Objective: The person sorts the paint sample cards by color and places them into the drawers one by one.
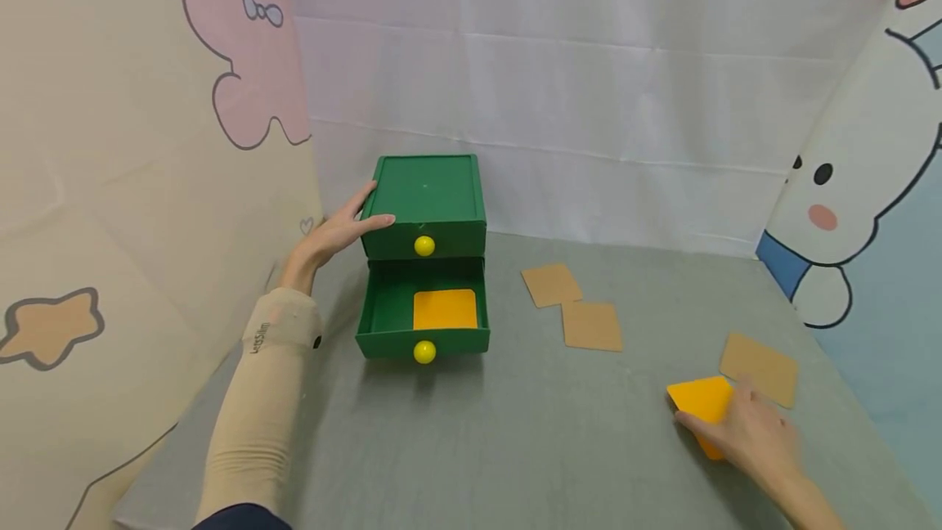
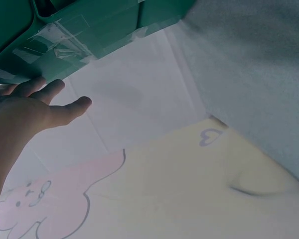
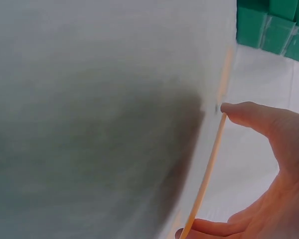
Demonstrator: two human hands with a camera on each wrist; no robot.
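Head view: left hand (image 1: 340, 229) spread against green drawer box (image 1: 427, 188), right hand (image 1: 761, 438) in wide grip on orange card (image 1: 701, 399).

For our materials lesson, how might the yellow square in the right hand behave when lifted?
The yellow square is probably stiff: its edge looks nearly straight. It is thin, so likely light, and flat, so unlikely to roll.

Beige left sleeve (image 1: 253, 415): small dark lettering (image 1: 261, 338), turned sideways, reads "LetsSlim".
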